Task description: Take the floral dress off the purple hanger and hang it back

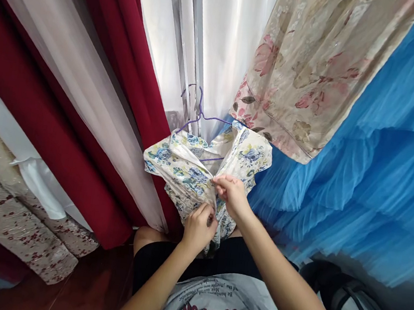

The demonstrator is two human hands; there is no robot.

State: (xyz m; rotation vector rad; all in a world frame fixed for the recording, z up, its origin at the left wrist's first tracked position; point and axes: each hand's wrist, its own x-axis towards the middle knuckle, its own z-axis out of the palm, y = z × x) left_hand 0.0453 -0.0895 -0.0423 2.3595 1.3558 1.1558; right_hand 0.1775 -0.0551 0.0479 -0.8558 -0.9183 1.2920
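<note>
A white sleeveless garment with blue and yellow flowers (193,176) hangs on a purple hanger (199,111) in front of my knees. Its front is open in a V at the neck. With fingers pinched, my right hand (231,190) grips the front edge at the bottom of that V. Just below and to the left, my left hand (200,224) is closed on the same front edge. The garment's lower part drops between my legs, partly hidden behind my hands.
Dark red curtains (127,65) and pale sheer cloth hang on the left. Behind the hanger stand metal poles (190,47) before a white curtain (229,37). A beige floral cloth (314,77) and blue ruffled tulle (380,161) hang on the right. A black bag-like object (340,297) sits at lower right.
</note>
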